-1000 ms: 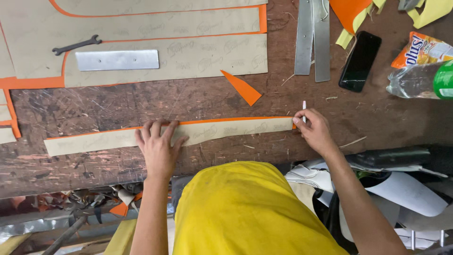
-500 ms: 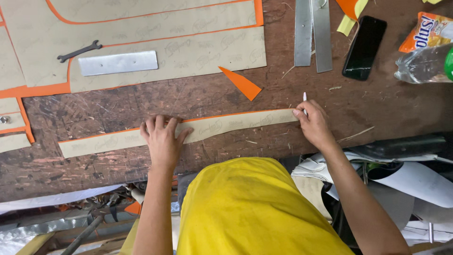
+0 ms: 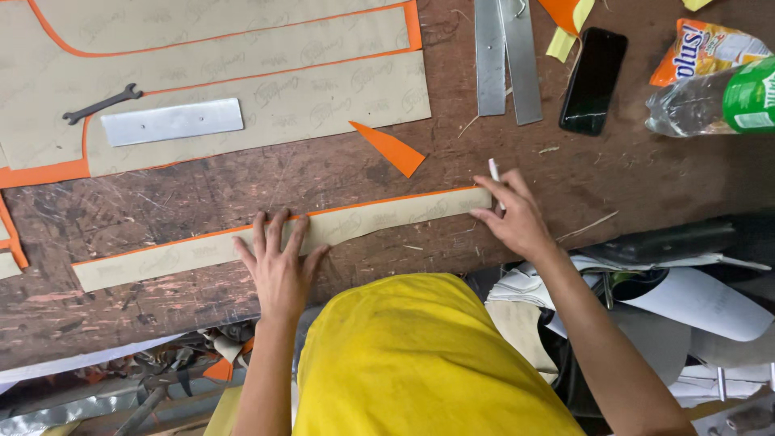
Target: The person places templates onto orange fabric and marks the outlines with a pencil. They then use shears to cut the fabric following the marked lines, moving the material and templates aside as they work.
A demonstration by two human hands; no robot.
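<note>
From the head camera, a long tan strip (image 3: 282,236) with an orange edge lies across the middle of the wooden table (image 3: 646,178). The left hand (image 3: 278,262) lies flat and open on the strip, fingers spread, holding nothing. The right hand (image 3: 513,214) sits at the strip's end, at 3 o'clock from the left hand. Its fingers are curled around a small white stick (image 3: 494,171), maybe chalk. An orange triangle (image 3: 390,148) lies at 12 o'clock from the strip. A black phone (image 3: 593,81) lies at 1 o'clock from the right hand. A wrench (image 3: 101,104) lies at 10 o'clock from the left hand.
</note>
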